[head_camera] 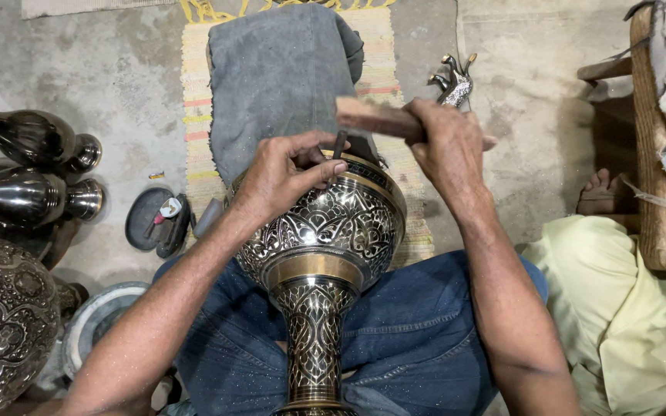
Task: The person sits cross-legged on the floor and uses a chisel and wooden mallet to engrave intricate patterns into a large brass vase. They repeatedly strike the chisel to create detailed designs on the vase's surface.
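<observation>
Left hand (283,177) is pinching a thin dark chisel (339,144) against the engraved vase (319,254) lying across the lap. Right hand (445,139) is gripping a wooden mallet (375,118) just above it, clear of the grey cloth (279,77).

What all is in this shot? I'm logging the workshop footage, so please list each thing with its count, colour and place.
vase: one, dark with brass bands and engraved pattern, lying across the lap, neck toward the camera
chisel: one, dark, upright on the vase's shoulder
wooden block: one, brown, above the chisel
grey cloth: one, folded, on the rug beyond the vase
striped rug: one, cream with coloured stripes, on the floor
dark vases: two plain ones, far left
patterned vase: one, lower left
small metal figure: one, silver, on the floor at top
another person's yellow clothing: right edge
left hand: grip on the chisel
right hand: grip on the wooden block
</observation>
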